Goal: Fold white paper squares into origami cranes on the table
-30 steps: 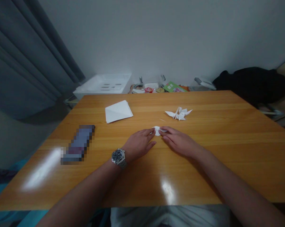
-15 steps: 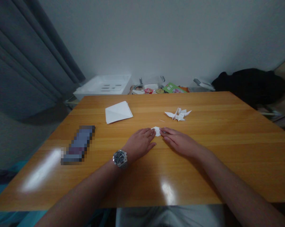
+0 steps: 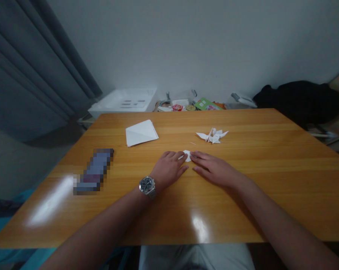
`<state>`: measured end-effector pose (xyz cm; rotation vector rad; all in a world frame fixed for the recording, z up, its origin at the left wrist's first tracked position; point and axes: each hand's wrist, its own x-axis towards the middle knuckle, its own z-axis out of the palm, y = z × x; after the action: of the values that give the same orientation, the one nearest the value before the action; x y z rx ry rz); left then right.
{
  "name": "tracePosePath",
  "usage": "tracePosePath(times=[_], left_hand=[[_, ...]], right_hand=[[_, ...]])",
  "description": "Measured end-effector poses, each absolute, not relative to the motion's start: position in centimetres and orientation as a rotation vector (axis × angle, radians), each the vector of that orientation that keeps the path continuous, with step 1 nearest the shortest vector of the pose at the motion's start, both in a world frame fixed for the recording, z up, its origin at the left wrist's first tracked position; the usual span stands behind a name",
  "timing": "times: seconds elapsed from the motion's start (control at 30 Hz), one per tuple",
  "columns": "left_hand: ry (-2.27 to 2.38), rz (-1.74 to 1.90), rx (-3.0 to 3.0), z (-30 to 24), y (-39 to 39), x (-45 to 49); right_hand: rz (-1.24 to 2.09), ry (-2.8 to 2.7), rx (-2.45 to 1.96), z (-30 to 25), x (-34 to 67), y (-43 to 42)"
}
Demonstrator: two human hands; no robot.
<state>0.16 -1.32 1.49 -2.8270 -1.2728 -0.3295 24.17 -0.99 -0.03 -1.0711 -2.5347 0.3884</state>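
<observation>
A small folded piece of white paper lies flat on the wooden table between my two hands. My left hand, with a metal watch at the wrist, rests its stretched fingertips on the paper's left side. From the right, my right hand lays its extended fingers on the opposite side, thumb apart. Part of the paper is hidden under the fingers. Just beyond the hands sit folded white paper cranes, their wings spread; how many I cannot tell.
Back left on the table lies a stack of white paper sheets. A phone, blurred out, is at the left. A thin paper strip lies near the cranes. Behind the table stand a white tray and a green packet.
My left hand has shifted slightly right and its fingers cover more of the paper's left side. My right thumb has spread a little away from the fingers.
</observation>
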Motion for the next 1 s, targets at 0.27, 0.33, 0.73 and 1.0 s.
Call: tracePosePath(times=[0.27,0.33,0.73,1.0], left_hand=[[-1.21,-0.322,-2.821,1.0,-1.5,0.0],[-1.217,-0.337,-2.837,0.8,-1.2,-0.1],[-1.188,-0.578,-3.034,0.8,0.8,-1.0],[-1.156,-0.554,-3.016,0.9,0.6,-0.8]], right_hand=[[0.321,-2.57,-1.084,0.0,23.9,-0.9],[0.285,-2.568,-1.074,0.0,23.8,-0.7],[0.254,-2.447,-0.991,-0.5,23.6,0.2],[0.177,-2.473,-1.021,-0.6,23.5,0.3]])
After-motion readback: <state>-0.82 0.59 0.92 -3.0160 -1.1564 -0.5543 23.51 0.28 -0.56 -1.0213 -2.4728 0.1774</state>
